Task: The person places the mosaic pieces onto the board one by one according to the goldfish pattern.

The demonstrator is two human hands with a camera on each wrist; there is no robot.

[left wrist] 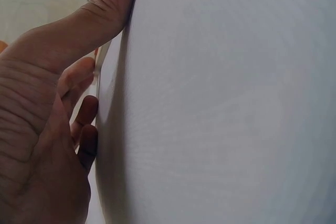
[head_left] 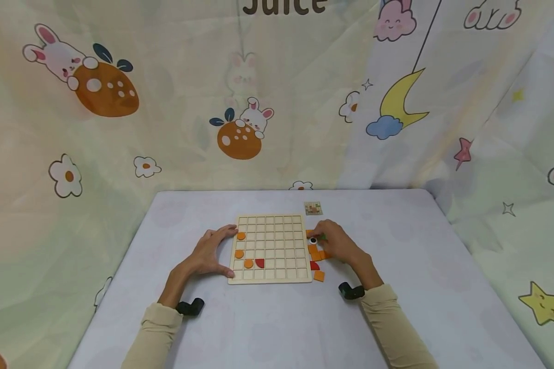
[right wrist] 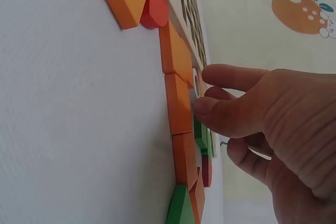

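A pale wooden grid board [head_left: 281, 246] lies on the table. Three orange round pieces [head_left: 249, 263] and one red quarter-round piece [head_left: 260, 263] sit in cells toward its left and lower left. My left hand [head_left: 206, 254] is spread along the board's left edge, thumb at the near corner and fingertips farther up. Just off the right edge, my right hand [head_left: 339, 242] reaches over loose pieces, thumb and index apart near a black-and-white eye piece [head_left: 313, 241]. Orange blocks [right wrist: 178, 103] and green pieces [right wrist: 181, 205] lie beside these fingers in the right wrist view.
A small patterned card [head_left: 313, 208] lies beyond the board's far right corner. Near its right edge are a red piece [head_left: 315, 266] and an orange square [head_left: 319, 276]. A printed cloth [head_left: 180, 128] hangs behind the white table [head_left: 268, 328].
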